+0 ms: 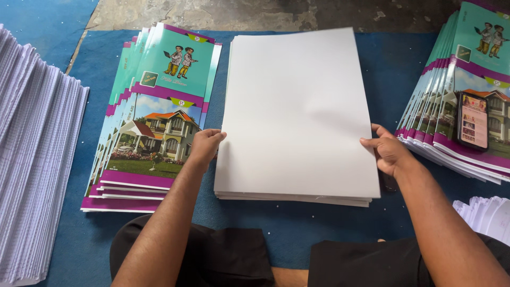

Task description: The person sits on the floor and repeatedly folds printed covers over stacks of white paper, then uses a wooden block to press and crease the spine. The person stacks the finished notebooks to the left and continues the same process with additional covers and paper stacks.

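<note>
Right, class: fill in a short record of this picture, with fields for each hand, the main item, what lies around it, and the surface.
Left hand: on the left edge of the white stack
Right hand: on its right edge
Main item: stack of blank white sheets, lying flat
Left of it: fanned printed covers with a house picture; lined paper pile
Right of it: more covers, a phone on top
Surface: blue mat

phone screen (pixel 473 121) sat lit at right edge, pink-orange tiles, dark frame | lay on fanned teal-purple printed covers (pixel 451 90) | matching house-picture covers (pixel 154 117) fanned out left of centre
</note>
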